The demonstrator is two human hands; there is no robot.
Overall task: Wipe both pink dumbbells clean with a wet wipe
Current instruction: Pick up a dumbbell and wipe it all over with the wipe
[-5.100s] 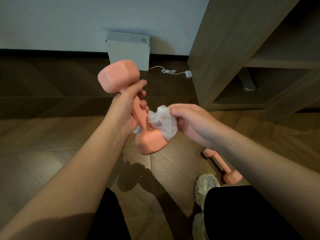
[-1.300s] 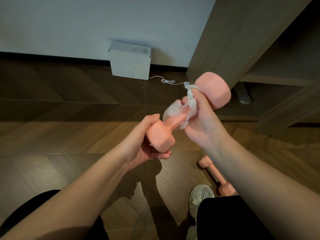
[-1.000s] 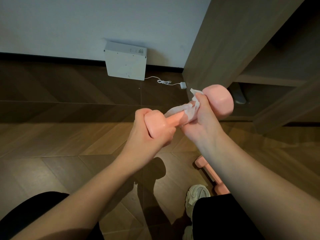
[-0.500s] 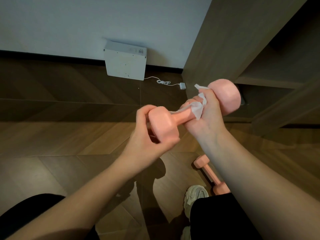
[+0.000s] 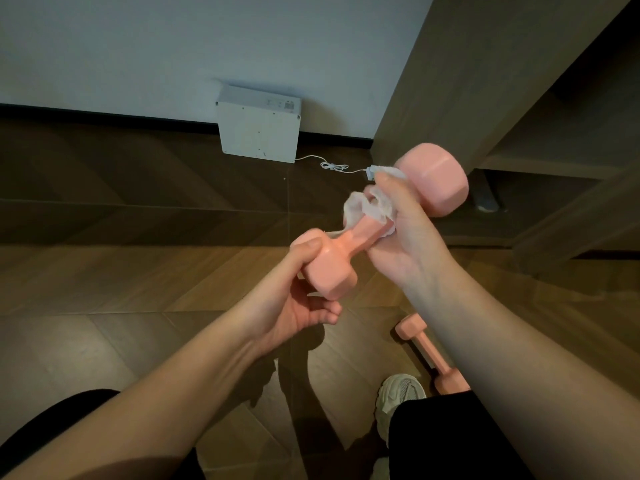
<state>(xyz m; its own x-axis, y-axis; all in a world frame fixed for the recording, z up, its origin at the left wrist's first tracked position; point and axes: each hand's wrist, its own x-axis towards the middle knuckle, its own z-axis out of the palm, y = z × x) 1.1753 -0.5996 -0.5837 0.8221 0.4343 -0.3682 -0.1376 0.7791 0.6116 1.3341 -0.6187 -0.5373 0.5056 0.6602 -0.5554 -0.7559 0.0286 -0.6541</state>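
A wood-plank floor (image 5: 145,282) laid in a chevron pattern meets a pale wall (image 5: 173,46) along a dark skirting strip. A white box (image 5: 258,128) stands against the wall, and a thin white cable (image 5: 332,166) runs from its lower right corner across the floor. To the right of the box rises a brown wooden cabinet (image 5: 467,74) with open shelving.

The held dumbbell (image 5: 349,245) lies in the air in front of the box, tilted, its near head lower left and its far head upper right beside the cabinet edge. The left hand (image 5: 298,299) cups the near head, thumb on top and fingers curled beneath. The right hand (image 5: 401,237) is closed round the bar with the wet wipe (image 5: 363,209) bunched between palm and bar.

Compared with half a second ago, the left hand sits lower under the near head, more of the bar is bare, and the wipe is crumpled up toward the far head.

The second dumbbell (image 5: 426,351) lies on the floor below the right forearm, just beside a pale shoe (image 5: 398,400) and dark trousers (image 5: 450,438). The far head of the held dumbbell is close to the cabinet's front edge; the floor left of the box is open.
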